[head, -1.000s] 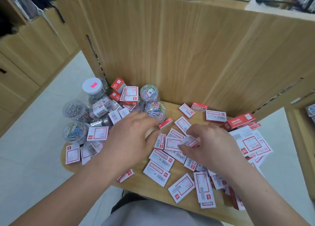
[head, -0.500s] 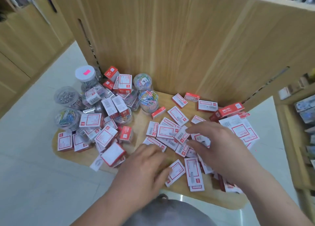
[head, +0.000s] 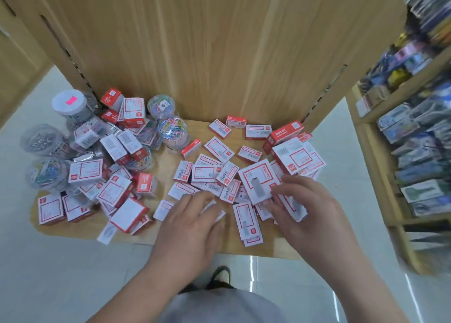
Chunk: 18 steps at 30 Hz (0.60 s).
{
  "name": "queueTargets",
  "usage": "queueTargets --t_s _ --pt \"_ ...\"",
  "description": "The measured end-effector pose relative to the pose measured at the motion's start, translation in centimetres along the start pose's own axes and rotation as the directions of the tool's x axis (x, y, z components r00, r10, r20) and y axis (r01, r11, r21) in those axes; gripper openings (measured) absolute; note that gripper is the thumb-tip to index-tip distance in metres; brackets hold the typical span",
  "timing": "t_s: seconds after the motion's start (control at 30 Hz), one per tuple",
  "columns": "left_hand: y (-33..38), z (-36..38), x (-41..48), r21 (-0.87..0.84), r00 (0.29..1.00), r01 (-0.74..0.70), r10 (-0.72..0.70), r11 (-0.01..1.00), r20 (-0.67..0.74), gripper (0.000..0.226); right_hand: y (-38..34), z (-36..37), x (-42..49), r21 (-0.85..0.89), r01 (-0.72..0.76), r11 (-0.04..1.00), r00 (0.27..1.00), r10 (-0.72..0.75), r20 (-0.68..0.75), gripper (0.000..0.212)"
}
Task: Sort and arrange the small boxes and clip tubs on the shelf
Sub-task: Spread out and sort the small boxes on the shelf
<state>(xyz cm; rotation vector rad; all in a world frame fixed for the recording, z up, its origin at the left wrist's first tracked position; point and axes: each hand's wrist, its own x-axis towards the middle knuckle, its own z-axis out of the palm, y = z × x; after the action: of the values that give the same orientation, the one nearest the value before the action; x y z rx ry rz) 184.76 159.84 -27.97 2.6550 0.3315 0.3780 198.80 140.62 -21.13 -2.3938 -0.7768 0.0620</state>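
White-and-red large box [head: 257, 183], long axis near-to-far, pinched at its near right corner by right hand [head: 314, 215]. Left hand [head: 192, 225] flat, fingers straight, on small boxes [head: 181, 191] just left; clip tubs [head: 173, 130] far left.

At least 6 clip tubs [head: 173, 132] stand from 9 to 11 o'clock on the shelf [head: 164, 169]. The small boxes [head: 218, 149] number well over 40, heaped too thickly for an exact count. 2 hands at 6 o'clock: left hand [head: 188, 227], right hand [head: 310, 215].
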Motion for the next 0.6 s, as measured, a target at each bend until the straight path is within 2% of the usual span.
queueTargets --t_s 0.03,0.1,0.13,0.2,0.3,0.47,0.6 --pt "0.6 0.1 1.0 -0.038 0.999 -0.041 0.042 0.998 0.017 0.043 0.3 -0.1 -0.4 0.012 -0.034 0.999 0.997 0.035 -0.065 0.028" --pt "2.1 0.8 2.8 -0.029 0.982 -0.109 0.112 0.994 0.150 0.072 0.9 -0.6 -1.2 0.032 -0.135 0.990 0.977 0.138 -0.163 0.038" --pt "2.7 1.4 3.5 0.004 0.962 -0.145 0.140 0.989 0.234 0.085 1.3 -0.7 -1.7 0.042 -0.194 0.980 0.965 0.198 -0.170 0.045" --pt "2.9 2.7 4.5 0.086 0.925 -0.218 0.177 0.972 0.337 0.100 2.2 -0.4 -2.6 0.085 -0.304 0.949 0.947 0.311 -0.086 0.060" --pt "2.1 3.2 4.4 0.156 0.923 -0.265 0.204 0.951 0.326 0.099 2.7 0.9 -3.6 0.106 -0.369 0.923 0.928 0.372 -0.002 0.069" --pt "0.3 2.2 3.0 0.231 0.935 -0.272 0.201 0.934 0.291 0.086 2.9 1.7 -3.5 0.042 -0.387 0.921 0.917 0.389 -0.082 0.074" --pt "-0.5 1.6 2.7 0.301 0.953 -0.235 0.157 0.924 0.260 0.083 2.9 2.3 -3.5 0.189 -0.416 0.890 0.901 0.431 -0.046 0.073"
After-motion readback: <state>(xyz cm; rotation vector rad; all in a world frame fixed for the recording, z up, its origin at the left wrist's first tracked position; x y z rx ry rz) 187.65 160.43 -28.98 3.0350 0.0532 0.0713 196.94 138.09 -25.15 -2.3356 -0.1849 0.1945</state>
